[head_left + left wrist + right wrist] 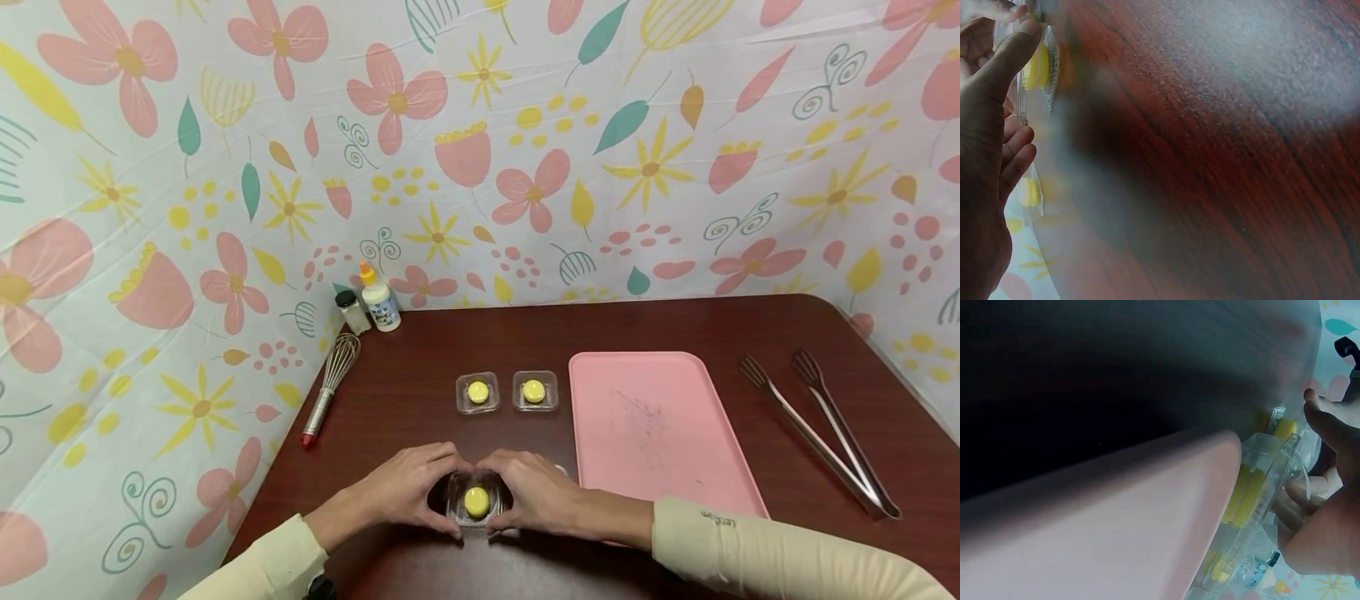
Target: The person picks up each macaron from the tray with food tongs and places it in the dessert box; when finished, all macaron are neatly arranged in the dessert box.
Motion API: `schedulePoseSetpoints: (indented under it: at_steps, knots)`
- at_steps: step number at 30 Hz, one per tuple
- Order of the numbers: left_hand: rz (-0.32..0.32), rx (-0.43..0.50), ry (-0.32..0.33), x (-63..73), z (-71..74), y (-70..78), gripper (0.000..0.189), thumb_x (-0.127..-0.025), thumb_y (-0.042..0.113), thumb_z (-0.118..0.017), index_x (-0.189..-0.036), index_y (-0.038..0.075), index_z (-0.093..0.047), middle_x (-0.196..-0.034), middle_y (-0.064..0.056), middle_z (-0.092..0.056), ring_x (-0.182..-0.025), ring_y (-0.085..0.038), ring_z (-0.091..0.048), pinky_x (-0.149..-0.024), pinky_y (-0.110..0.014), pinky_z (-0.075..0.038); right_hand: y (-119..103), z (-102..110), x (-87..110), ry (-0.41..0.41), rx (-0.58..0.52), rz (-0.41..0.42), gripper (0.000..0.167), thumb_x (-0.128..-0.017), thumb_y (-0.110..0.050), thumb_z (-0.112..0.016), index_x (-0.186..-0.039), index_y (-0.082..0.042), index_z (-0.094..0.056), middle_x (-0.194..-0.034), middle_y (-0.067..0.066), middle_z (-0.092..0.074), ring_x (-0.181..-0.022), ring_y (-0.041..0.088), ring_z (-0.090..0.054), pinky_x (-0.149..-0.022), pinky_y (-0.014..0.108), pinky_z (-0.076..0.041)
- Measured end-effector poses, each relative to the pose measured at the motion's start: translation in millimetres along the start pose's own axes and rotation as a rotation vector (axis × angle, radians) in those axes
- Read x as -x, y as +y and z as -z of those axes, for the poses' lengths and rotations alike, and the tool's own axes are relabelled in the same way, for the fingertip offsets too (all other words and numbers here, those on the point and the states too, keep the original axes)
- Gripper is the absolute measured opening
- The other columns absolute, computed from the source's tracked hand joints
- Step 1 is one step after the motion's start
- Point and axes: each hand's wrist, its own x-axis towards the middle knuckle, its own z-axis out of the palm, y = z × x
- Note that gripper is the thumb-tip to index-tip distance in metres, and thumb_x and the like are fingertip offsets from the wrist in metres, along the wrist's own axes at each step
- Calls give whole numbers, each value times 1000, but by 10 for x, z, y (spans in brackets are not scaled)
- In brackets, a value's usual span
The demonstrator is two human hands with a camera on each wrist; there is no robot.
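Note:
A small clear plastic box (454,510) with a round yellow macaron (476,502) in it sits near the front of the table. My left hand (411,490) holds the box from the left, thumb at its front corner and fingers at the back. From the right, my right hand (534,492) grips it in the same way, so the two hands frame it. The left wrist view shows the thumb and fingers at the edges of the box, side on. Two similar clear boxes (477,407) (536,406) with yellow macarons stand behind.
A pink tray (652,425) lies right of the boxes, with metal tongs (825,442) beyond it. Beside the tray corner, another clear box (1266,447) shows yellow inside. At left are a whisk (330,387), a glue bottle (381,304) and a black-capped jar (352,313).

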Motion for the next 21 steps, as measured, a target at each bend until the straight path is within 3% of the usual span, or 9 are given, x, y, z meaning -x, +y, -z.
schedulePoseSetpoints:
  at_steps: [9, 21]
  knots:
    - [40, 51, -12, -7, 20, -43, 75, -78, 64, -88, -135, 19, -66, -125, 12, -62, -114, -2, -61, -96, -27, -55, 54, 5, -27, 13, -4, 16, 62, -75, -26, -100, -127, -6, -73, -120, 4, -76, -111, 17, -71, -91, 34, -60]
    - [78, -33, -67, -25, 56, -50, 80, -82, 63, -86, -146, 21, -61, -140, 8, -59, -127, -9, -59, -102, -34, -55, 140, 228, 49, -7, 45, -27, 80, -76, -31, -99, -139, 3, -64, -138, 14, -69, -125, 29, -67, -102, 46, -56]
